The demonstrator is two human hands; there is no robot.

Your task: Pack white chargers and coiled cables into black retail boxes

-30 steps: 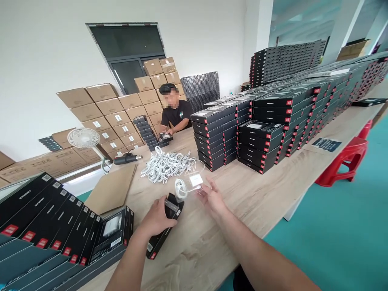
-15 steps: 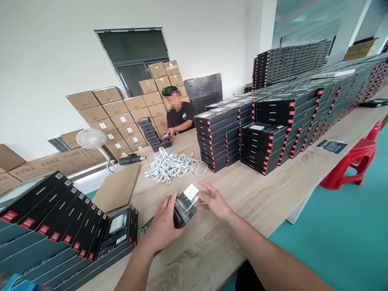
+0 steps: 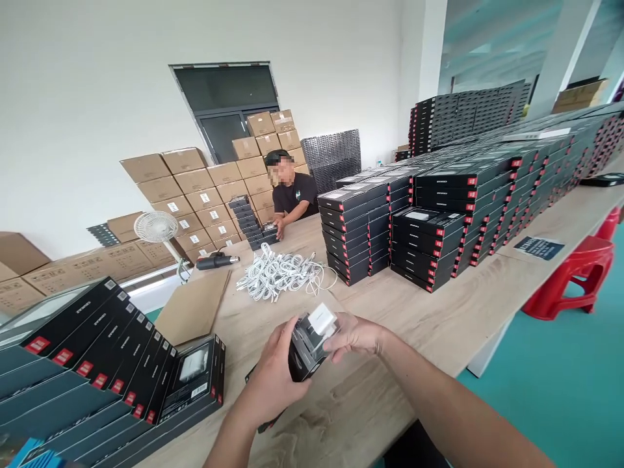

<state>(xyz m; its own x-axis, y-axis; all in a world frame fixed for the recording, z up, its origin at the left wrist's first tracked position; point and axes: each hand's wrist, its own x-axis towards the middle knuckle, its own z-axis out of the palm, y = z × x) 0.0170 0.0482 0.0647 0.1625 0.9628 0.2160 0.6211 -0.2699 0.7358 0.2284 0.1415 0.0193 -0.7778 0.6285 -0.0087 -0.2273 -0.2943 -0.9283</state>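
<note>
Above the front of the wooden table, my left hand is wrapped round the left side of a small black retail box, tilted toward me. A white charger block shows at the box's upper end, with greyish clear plastic around it. My right hand closes on the box's right edge beside the charger, its fingertips partly hidden. Under my left hand, another dark flat item lies on the table, mostly covered. Beyond the box sits a tangled heap of white cables.
Stacked black boxes stand at the left and right. A cardboard sheet, a heat gun and a white fan are at left. A co-worker sits across the table. A red stool stands right.
My right hand has moved in closer, its spread fingers now curled at the box's right edge. The box and both hands have shifted slightly right in view; the camera has tilted up a little.
</note>
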